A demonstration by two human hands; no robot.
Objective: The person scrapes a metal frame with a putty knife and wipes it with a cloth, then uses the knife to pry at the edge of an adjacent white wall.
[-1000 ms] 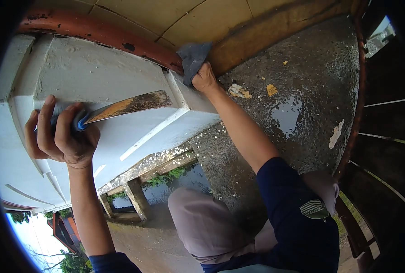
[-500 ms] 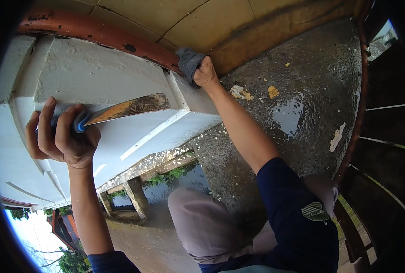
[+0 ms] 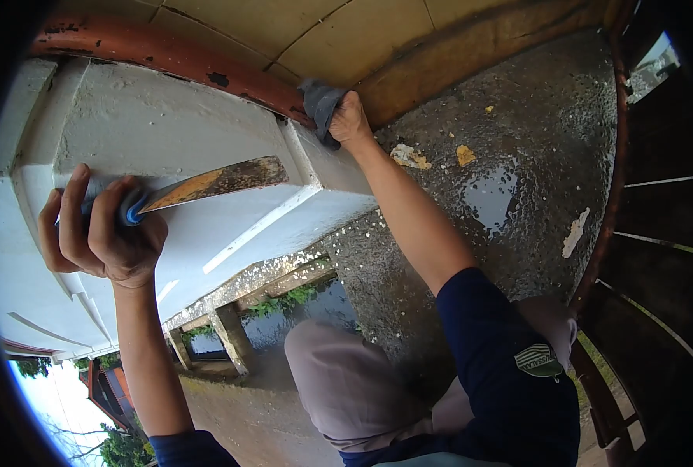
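My left hand (image 3: 109, 226) is at the left in front of the white wall, its fingers wrapped round the blue handle of a putty knife (image 3: 214, 185). The long blade points right and is stained brown, with a squared end. My right hand (image 3: 351, 123) reaches up to the corner, closed on a dark grey cloth (image 3: 321, 107). That cloth overlaps the right end of the red-brown painted trim (image 3: 168, 58), whose paint is chipped in several spots. Just under the trim is the white painted wall (image 3: 168, 117).
Yellow-brown tiles (image 3: 346, 39) line the surface above the trim. Wet, rough concrete (image 3: 432, 194) holds a puddle (image 3: 490, 198) and flakes of peeled paint (image 3: 465, 155). Water (image 3: 308, 311) shows through an opening below. Dark railing slats (image 3: 658, 210) curve along the right.
The left hand and putty knife have shifted very slightly left. The right hand and cloth stay at nearly the same spot on the trim.
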